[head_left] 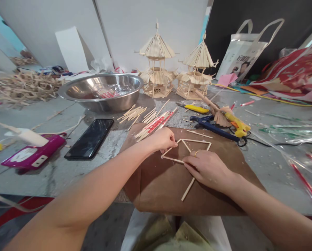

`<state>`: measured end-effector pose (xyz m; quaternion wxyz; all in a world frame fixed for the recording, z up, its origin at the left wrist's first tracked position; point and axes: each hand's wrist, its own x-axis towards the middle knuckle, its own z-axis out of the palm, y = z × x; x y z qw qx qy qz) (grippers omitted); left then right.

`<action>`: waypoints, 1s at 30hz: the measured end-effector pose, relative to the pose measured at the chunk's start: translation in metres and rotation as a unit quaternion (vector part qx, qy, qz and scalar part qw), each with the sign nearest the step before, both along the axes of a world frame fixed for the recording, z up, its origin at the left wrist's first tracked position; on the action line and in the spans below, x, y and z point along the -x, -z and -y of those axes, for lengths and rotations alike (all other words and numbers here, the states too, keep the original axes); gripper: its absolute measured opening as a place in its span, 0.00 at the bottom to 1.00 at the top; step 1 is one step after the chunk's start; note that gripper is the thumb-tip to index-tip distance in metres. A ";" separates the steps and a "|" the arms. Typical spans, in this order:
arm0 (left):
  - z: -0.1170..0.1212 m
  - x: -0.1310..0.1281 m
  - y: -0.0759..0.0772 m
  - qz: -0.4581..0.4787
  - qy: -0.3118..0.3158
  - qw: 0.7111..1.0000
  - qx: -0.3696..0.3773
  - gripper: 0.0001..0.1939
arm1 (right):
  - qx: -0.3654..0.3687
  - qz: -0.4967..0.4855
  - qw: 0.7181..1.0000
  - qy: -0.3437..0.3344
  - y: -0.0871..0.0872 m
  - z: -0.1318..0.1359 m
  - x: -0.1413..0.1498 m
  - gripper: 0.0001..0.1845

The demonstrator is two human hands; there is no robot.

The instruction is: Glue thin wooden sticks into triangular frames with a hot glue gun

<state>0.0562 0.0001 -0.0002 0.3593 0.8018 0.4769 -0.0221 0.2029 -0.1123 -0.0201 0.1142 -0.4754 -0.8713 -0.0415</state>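
Note:
On a brown board (pixel 161 195) lies an angular frame of thin wooden sticks (pixel 196 141). My left hand (pixel 168 139) is closed, thumb and fingertips pinching the frame's left side near its upper corner. My right hand (pixel 207 167), with a ring on one finger, is closed over the near side, its fingertips pressed on a stick of the frame. Part of the frame is hidden beneath this hand. A stick end (pixel 187 190) sticks out below the palm, in line with the frame's right side. A single loose stick (pixel 201 134) lies just beyond.
Stick bundles (pixel 156 123), a phone (pixel 90 139), a purple power strip (pixel 36 153) and a steel basin (pixel 101 103) lie left. Two stick pavilions (pixel 157 76) stand behind. A yellow cutter (pixel 196 108), blue-handled tool (pixel 216 129) and yellow glue gun (pixel 239 127) lie right.

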 end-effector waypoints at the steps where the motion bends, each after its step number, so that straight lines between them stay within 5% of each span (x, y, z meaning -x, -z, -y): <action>1: 0.000 0.000 0.000 0.000 -0.003 1.000 0.003 0.07 | 0.003 0.001 1.000 0.000 0.000 0.000 0.000 0.13; 12: 0.001 0.000 -0.002 0.002 -0.006 1.000 0.014 0.06 | 0.028 -0.010 0.999 -0.024 -0.004 -0.002 -0.004 0.12; 20: 0.002 0.001 -0.003 0.014 -0.003 1.000 0.014 0.07 | 0.052 -0.122 0.991 0.002 -0.011 -0.004 -0.010 0.11; 30: 0.005 0.000 -0.006 0.007 -0.010 1.000 0.018 0.07 | 0.119 -0.369 0.917 0.089 -0.013 0.000 -0.048 0.09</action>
